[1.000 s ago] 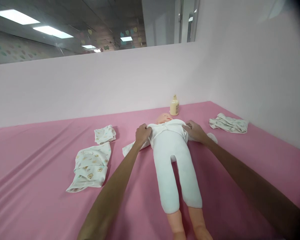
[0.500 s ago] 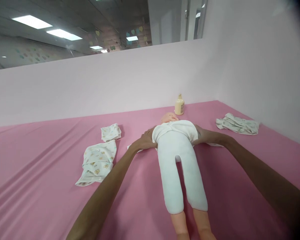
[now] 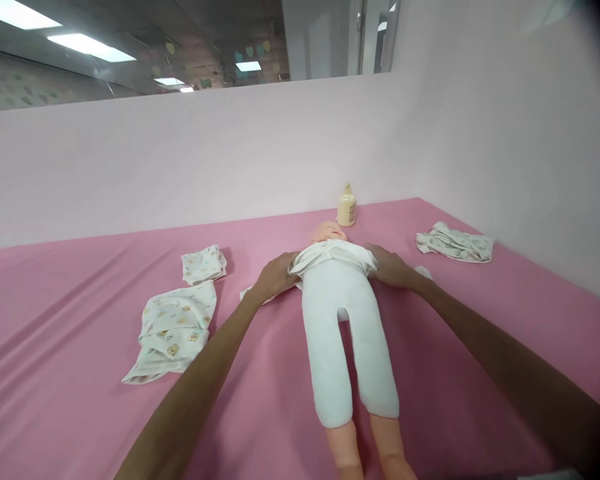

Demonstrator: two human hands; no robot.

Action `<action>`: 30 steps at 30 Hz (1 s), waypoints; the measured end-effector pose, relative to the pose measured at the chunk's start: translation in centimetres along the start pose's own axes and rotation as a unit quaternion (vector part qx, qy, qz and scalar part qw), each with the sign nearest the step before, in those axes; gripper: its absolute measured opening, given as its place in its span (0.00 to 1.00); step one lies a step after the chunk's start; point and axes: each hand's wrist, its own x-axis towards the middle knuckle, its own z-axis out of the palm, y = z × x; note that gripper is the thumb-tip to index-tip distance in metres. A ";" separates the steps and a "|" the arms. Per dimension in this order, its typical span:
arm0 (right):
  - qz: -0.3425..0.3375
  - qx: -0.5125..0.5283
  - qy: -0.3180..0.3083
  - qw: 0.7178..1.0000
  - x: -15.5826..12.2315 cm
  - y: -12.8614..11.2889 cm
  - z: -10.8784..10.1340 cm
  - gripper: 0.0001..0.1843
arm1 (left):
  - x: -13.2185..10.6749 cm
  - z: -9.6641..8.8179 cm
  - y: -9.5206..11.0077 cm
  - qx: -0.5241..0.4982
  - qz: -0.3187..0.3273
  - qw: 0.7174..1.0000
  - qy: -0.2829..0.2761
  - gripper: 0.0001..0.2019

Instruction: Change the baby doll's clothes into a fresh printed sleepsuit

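A baby doll (image 3: 336,300) lies on its back with its feet toward me and its head at the far end. Its torso and thighs are white cloth; the lower legs are bare plastic. Around its upper body sits a white baby shirt (image 3: 330,251), bunched at the hem. My left hand (image 3: 279,275) grips the shirt's edge at the doll's left-hand side in view. On the opposite side, my right hand (image 3: 391,267) is closed on the other edge. Thumbs and fingertips are partly hidden by the fabric. Sleeve ends show beside both wrists.
Left of the doll lie a printed garment (image 3: 177,330) and a smaller folded cloth (image 3: 204,265). A crumpled printed cloth (image 3: 455,242) rests at the right. Behind the head stands a cream pump bottle (image 3: 347,209). White walls border the pink sheet (image 3: 70,313).
The shirt's hem has moved up the doll's torso toward the head and is more bunched, both hands moving with it. The view has shifted slightly right.
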 end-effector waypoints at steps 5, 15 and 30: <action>0.008 0.003 -0.047 0.999 -0.8 -0.5 -1.4 0.40 | 0.1 -1.0 -0.6 -0.063 0.016 0.997 -0.051 0.26; 0.031 0.239 -0.007 0.970 -0.9 -0.9 -2.4 0.28 | 0.1 -1.1 -0.6 -0.202 -0.044 0.978 -0.016 0.22; 0.216 -0.230 0.189 0.930 -0.7 9.9 -7.8 0.27 | 0.7 2.1 -0.2 0.016 -0.133 0.974 0.182 0.24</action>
